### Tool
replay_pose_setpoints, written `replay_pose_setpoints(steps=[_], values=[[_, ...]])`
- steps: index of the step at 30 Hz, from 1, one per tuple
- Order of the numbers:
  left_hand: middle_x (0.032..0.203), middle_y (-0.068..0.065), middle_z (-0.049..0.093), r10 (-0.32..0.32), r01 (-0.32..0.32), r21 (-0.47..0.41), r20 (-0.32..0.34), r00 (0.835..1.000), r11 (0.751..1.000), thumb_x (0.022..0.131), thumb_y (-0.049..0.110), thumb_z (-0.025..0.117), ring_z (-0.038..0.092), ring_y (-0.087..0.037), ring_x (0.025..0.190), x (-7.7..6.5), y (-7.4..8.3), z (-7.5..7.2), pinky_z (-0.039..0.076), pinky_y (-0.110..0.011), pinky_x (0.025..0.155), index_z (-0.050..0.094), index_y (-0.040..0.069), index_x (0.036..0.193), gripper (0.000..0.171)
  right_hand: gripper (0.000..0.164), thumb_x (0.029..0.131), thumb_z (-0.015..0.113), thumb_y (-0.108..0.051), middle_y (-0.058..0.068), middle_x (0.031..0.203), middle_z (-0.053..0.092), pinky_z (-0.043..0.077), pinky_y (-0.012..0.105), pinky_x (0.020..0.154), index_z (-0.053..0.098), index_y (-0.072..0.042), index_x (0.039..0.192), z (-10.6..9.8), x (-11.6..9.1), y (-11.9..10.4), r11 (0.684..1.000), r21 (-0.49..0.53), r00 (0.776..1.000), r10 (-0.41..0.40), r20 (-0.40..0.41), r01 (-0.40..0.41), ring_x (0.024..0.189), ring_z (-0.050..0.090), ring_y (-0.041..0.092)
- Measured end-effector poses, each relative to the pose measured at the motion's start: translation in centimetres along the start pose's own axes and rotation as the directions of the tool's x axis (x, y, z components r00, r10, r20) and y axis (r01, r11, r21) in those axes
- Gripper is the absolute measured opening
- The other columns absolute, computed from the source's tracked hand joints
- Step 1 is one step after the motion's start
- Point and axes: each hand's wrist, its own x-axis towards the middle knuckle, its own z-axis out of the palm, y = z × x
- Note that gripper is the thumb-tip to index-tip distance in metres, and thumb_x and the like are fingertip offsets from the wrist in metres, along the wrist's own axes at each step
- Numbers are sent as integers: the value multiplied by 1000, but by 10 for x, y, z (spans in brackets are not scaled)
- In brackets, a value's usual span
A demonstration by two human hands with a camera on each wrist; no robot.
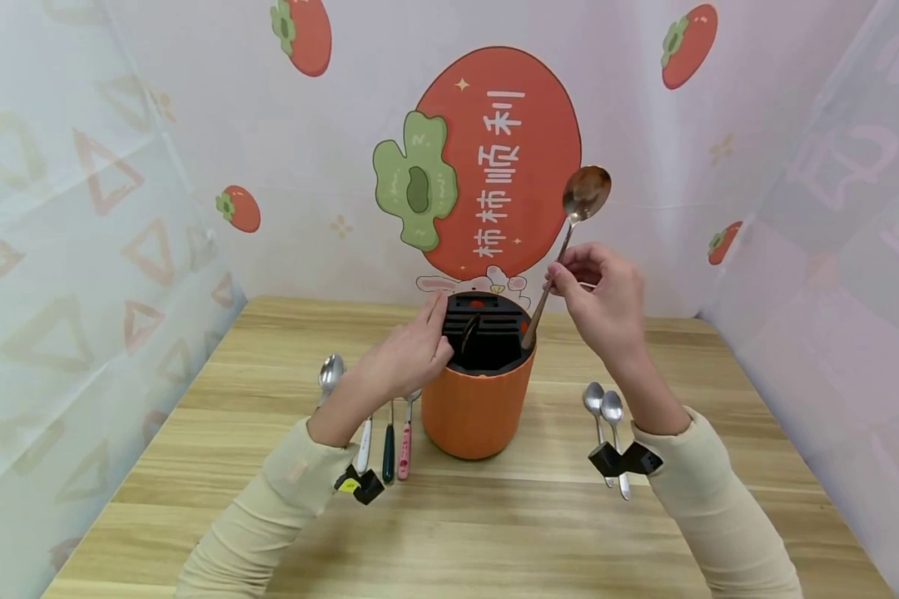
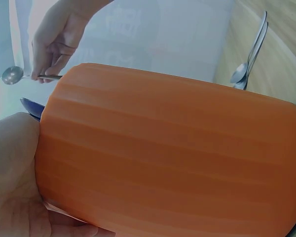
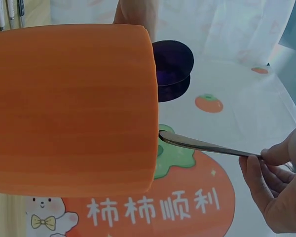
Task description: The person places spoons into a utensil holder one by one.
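An orange utensil holder [image 1: 474,416] with a black divided insert [image 1: 487,358] stands upright on the table. My left hand [image 1: 408,353] holds its left side near the rim. My right hand [image 1: 603,295] pinches a long-handled metal spoon [image 1: 587,193] by the handle between thumb and fingers. The spoon tilts, bowl up, with its handle end at the right edge of the holder's opening. In the right wrist view, the right hand [image 3: 281,182] is seen on that handle, beyond the rim. A dark, shiny utensil [image 3: 172,69] sticks out of the holder; its kind is unclear.
Left of the holder lie a metal spoon [image 1: 331,374] and several utensils, including one with a pink handle [image 1: 404,449] and one with a dark handle [image 1: 389,453], partly behind the left arm. Two metal spoons [image 1: 612,408] lie on the right. Printed curtains [image 1: 629,100] enclose the table [image 1: 479,532].
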Motion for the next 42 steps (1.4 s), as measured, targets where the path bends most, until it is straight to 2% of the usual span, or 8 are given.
replay_pose_setpoints(steps=[10,16,22,27,32,39,42], values=[[158,-7,1,1,-1,6,5,1000,1000,95,31,26,43,-28,128,0,0,0,35,-39,106,0,5,150,66,15,84,66,-8,16,82,67,54,20,66,61,5,89,10,-3,8,1000,18,1000,-17,21,16,68,66,9],[157,-8,3,5,-5,11,-14,1000,1000,95,31,26,48,-29,123,0,-1,1,38,-40,103,2,4,150,66,12,84,66,-9,11,80,66,53,18,65,63,2,89,16,-8,14,998,-40,996,-44,77,47,70,66,18],[157,-8,5,12,-11,17,-20,1000,1000,95,31,25,52,-29,117,0,-1,1,40,-40,101,3,4,150,65,9,84,66,-8,12,79,66,51,14,64,64,1,87,20,-14,18,994,-98,989,-30,144,45,71,66,19],[157,-9,4,12,-12,14,-14,1000,1000,95,30,25,50,-29,121,0,-1,1,39,-40,102,1,5,150,65,9,83,68,-8,10,79,66,53,18,63,65,-1,87,24,-19,29,993,-111,982,-14,187,35,70,65,17],[157,-7,3,4,-4,7,-12,1000,1000,95,30,25,47,-29,124,0,-1,0,38,-40,104,0,6,150,65,8,82,68,-6,10,78,66,54,20,63,65,-1,87,28,-23,29,995,-94,972,9,235,13,69,65,16],[157,-9,3,7,-7,0,-4,1000,1000,95,31,25,43,-29,128,-1,-1,0,36,-40,105,2,4,150,65,8,81,67,-4,9,79,65,55,31,65,64,-2,87,33,-28,31,995,-98,962,13,271,14,70,65,15],[157,-9,4,9,-9,4,-5,1000,1000,95,30,25,46,-29,126,0,-1,0,38,-40,104,1,4,150,65,8,81,67,-5,8,80,64,55,29,66,63,-3,88,35,-30,33,993,-121,959,26,281,9,71,64,14]])
